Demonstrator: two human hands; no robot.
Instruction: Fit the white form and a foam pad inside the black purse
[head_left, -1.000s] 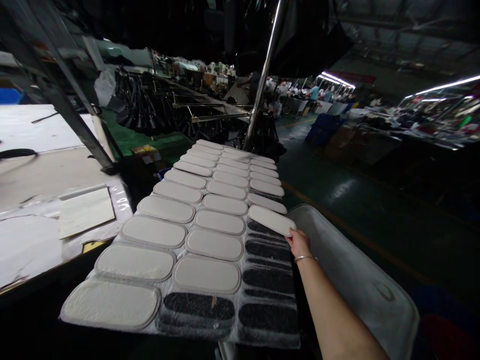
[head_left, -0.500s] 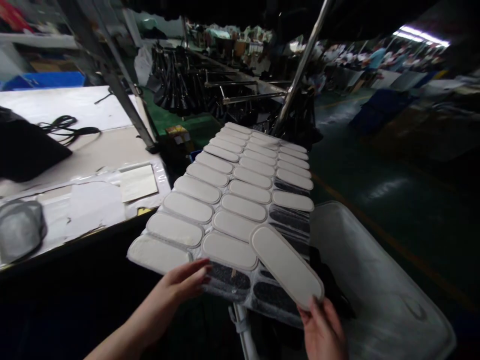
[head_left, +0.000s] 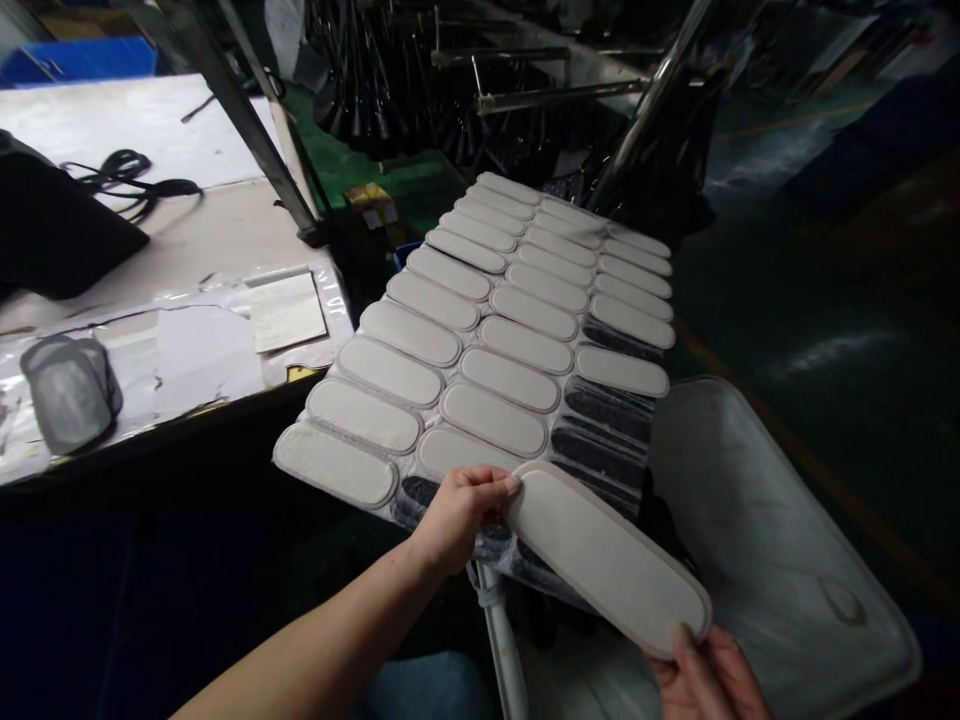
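Pad (head_left: 607,560), held in both hands, slants over the near right corner of the board (head_left: 536,572); whether it touches the board I cannot tell.

Broadest of all is the pale table (head_left: 225,225) at left, its corner near the board's left edge. Next comes the board, a long slab running away from the viewer and set with three columns of pads (head_left: 525,345). The left column has pads all the way down. The middle one has a dark patch (head_left: 420,490) at its near end. In the right one, three pads lie at the far end, then a dark patch, one lone pad, and more dark patches toward the near edge, streaked with whitish film. A pale grey bin (head_left: 780,520) stands just beside the board on the right.

The held pad is long and off-white, with straight sides and rounded ends. Its face looks smooth; a thin line follows the outline just inside a slightly darker rim.

The left hand (head_left: 465,515) pinches its far end between thumb and fingers. The right hand (head_left: 709,680), cut off by the lower border, grips the near end, thumb on the face, fingers mostly hidden underneath.

On the table lie a grey object (head_left: 71,395) and a smaller note (head_left: 287,310).
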